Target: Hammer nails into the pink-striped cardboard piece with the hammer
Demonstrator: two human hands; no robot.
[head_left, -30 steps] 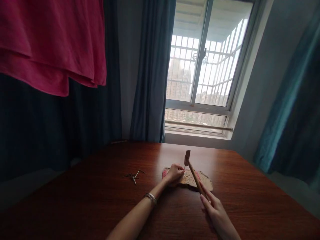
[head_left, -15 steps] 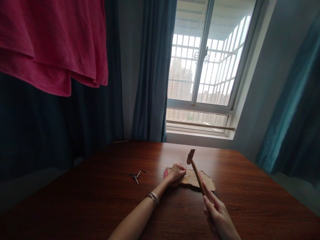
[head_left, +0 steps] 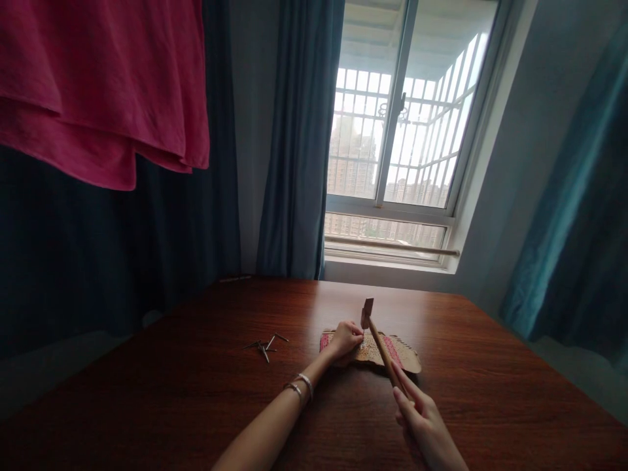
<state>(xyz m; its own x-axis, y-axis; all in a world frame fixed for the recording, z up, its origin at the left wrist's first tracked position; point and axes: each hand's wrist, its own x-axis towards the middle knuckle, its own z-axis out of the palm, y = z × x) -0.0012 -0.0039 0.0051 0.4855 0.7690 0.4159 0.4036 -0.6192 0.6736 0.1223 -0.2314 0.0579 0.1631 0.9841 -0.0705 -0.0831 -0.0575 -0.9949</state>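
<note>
A tan piece of cardboard (head_left: 371,353) with pink bands and many small holes lies flat on the table. My left hand (head_left: 347,339) rests over its left part, thumb and fingertips pinching a thin nail (head_left: 364,334) upright on the board. In my right hand (head_left: 417,412) is a hammer (head_left: 380,347), gripped by its wooden handle. The hammer's head is right above the nail, at or very near its top; whether they touch I cannot tell. The palm side of my left hand is hidden.
Several loose nails (head_left: 265,347) lie in a small pile on the brown wooden table (head_left: 176,392), left of my left forearm. A pink cloth (head_left: 108,91) hangs at the upper left. Behind the table are a blue curtain (head_left: 299,144) and a barred window (head_left: 392,144).
The hammer has moved down and to the left, bringing its head over the nail. My right hand has shifted slightly left with it. My left hand stays in place on the nail.
</note>
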